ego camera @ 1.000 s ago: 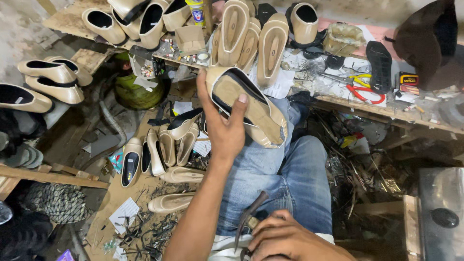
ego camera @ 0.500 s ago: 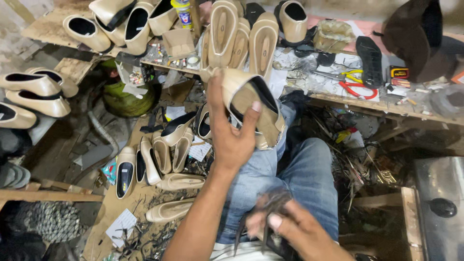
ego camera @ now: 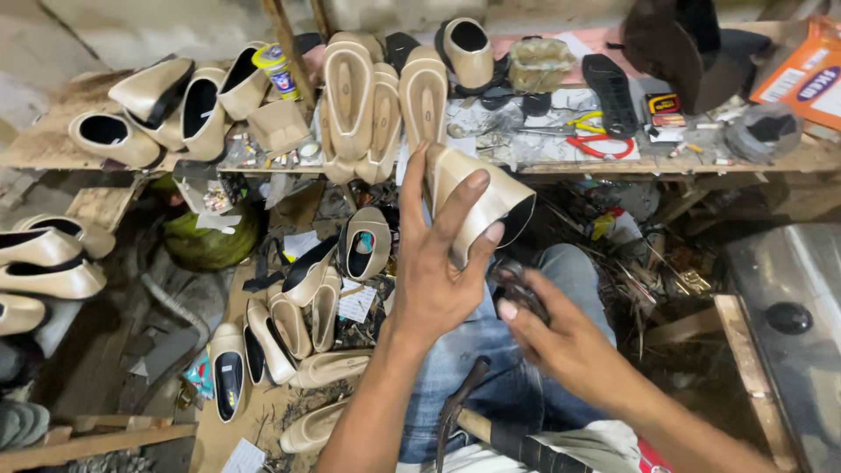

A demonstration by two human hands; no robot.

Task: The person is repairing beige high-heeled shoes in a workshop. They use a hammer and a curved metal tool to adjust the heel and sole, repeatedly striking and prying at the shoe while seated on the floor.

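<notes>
Beige shoes (ego camera: 289,324) litter the floor; red-handled pliers (ego camera: 596,144) lie on the workbench (ego camera: 788,159).

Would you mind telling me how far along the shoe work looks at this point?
Many beige shoes already lie on the floor, with more on the bench, so a good batch looks handled. In hand: the left hand holds one beige shoe up, and the right hand brings a dark tool to it. Upturned shoes on the bench may remain; their state is unclear.

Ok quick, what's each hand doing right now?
Left hand: fingers closed around a beige shoe, holding it up.
Right hand: fingers closed on a small dark tool; what kind cannot be told.
</notes>
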